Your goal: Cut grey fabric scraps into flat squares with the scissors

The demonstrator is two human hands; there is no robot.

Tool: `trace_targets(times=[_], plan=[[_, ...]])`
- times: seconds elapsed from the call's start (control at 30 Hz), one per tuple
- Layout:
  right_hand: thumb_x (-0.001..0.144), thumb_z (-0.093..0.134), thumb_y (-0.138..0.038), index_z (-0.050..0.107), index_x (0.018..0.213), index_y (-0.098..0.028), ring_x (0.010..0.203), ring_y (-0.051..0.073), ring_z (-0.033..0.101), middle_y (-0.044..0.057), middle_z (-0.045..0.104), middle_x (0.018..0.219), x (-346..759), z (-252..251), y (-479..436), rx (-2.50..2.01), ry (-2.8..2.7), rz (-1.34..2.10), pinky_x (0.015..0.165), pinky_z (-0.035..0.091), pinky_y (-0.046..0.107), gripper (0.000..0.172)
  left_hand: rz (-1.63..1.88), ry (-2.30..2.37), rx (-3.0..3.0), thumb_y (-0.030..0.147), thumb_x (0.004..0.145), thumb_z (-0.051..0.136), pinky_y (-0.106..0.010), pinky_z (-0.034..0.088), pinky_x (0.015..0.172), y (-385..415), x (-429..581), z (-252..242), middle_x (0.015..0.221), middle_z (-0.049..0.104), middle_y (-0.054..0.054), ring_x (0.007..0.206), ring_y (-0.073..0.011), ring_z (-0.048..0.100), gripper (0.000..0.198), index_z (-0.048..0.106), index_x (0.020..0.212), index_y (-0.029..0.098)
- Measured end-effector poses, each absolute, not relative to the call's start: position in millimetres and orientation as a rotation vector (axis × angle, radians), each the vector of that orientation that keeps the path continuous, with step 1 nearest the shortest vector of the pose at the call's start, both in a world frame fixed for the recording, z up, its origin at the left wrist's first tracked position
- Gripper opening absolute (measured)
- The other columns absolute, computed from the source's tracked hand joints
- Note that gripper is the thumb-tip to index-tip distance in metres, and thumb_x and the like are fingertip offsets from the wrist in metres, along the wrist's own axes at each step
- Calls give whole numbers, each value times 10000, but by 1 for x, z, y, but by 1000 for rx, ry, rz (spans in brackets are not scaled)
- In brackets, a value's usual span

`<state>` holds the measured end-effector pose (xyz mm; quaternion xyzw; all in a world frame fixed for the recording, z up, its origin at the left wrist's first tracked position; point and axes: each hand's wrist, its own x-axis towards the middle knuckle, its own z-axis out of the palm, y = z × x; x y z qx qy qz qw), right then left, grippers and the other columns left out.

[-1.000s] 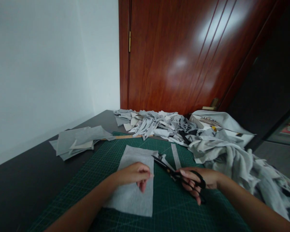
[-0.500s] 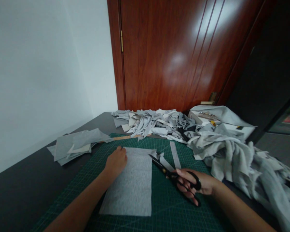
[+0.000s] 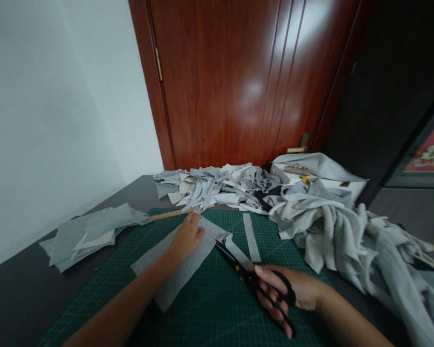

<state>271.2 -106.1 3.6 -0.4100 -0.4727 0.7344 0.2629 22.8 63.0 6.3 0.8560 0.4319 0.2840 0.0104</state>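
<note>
My left hand (image 3: 188,236) has its fingers closed on the far edge of a grey fabric piece (image 3: 162,291), which lies slanted on the green cutting mat (image 3: 224,308). In my right hand (image 3: 275,289) are black scissors (image 3: 237,268), my fingers through the handles. Their blade tips are at the fabric's right edge, close to my left hand. A narrow strip (image 3: 238,253) runs along the blades from the fabric's corner; whether it is still joined, I cannot tell. Another loose grey strip (image 3: 251,237) lies flat on the mat beyond the scissors.
Several cut fabric pieces (image 3: 90,236) are stacked at the left, by a thin wooden strip (image 3: 166,215). A heap of scraps (image 3: 220,188) lies at the back. To the right are crumpled grey cloth (image 3: 321,217) and a white box (image 3: 356,188).
The fabric has turned from square-on to slanted, its near end swinging left. My left hand moved slightly right, the scissors a little nearer to me. The whole view shifted too.
</note>
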Motion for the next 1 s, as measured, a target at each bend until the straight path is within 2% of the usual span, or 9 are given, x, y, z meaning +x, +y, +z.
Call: trace_targets(times=[0.07, 0.13, 0.23, 0.37, 0.47, 0.57, 0.67, 1.0], plan=[[664, 528, -850, 453, 815, -186, 364, 92, 519, -52, 531, 550, 270, 4, -104, -1114, -1270, 1991, 307, 513, 238, 685, 741, 1328, 2705, 186, 858, 511, -410, 456, 963, 41, 26, 6, 1084, 589, -97, 1066, -246, 559, 154, 548, 1007, 172], [686, 527, -835, 460, 818, -182, 364, 92, 520, -47, 532, 556, 271, 4, -102, -1112, -1291, 1994, 303, 504, 229, 669, 558, 1322, 2716, 227, 879, 527, -392, 481, 895, 17, 24, 7, 1027, 599, -76, 989, -235, 573, 93, 557, 956, 186], [731, 540, -789, 463, 852, -187, 382, 87, 524, -54, 525, 589, 274, 3, -102, -1098, -1299, 1987, 315, 509, 224, 618, 390, 1351, 2744, 180, 867, 542, -393, 472, 897, -9, 21, 12, 1057, 592, -92, 1018, -247, 553, 107, 577, 967, 169], [736, 531, -789, 444, 821, -196, 368, 78, 504, -61, 508, 585, 277, 2, -107, -1155, -1334, 1947, 305, 483, 205, 606, 279, 1347, 2784, 62, 884, 435, -383, 464, 897, -19, 18, 15, 1047, 591, -108, 1018, -243, 543, 190, 593, 951, 142], [742, 519, -792, 472, 847, -184, 360, 71, 487, -61, 495, 572, 280, 6, -116, -1223, -1410, 1916, 308, 464, 186, 619, 300, 1259, 2835, 47, 890, 425, -375, 460, 901, -22, 10, 10, 1051, 591, -101, 1012, -238, 539, 203, 589, 953, 148], [724, 547, -792, 504, 1068, -167, 401, 65, 501, -53, 517, 603, 281, 14, -127, -1307, -1455, 1883, 353, 468, 159, 714, 385, 1167, 2857, 50, 884, 447, -371, 456, 904, -27, 2, 1, 1052, 585, -85, 1014, -234, 530, 193, 583, 959, 166], [721, 556, -790, 454, 1248, -157, 446, 65, 518, -47, 523, 635, 279, 23, -134, -1372, -1489, 1884, 387, 461, 141, 830, 499, 1106, 2841, 55, 883, 461, -363, 456, 890, -31, -2, -4, 1034, 580, -76, 994, -226, 526, 175, 576, 951, 167], [731, 565, -771, 447, 1299, -175, 480, 77, 562, -35, 566, 695, 265, 36, -122, -1490, -1553, 1888, 410, 447, 157, 831, 630, 1027, 2831, 104, 942, 408, -354, 460, 835, -30, 1, -6, 954, 581, -72, 936, -222, 539, 178, 567, 888, 162]])
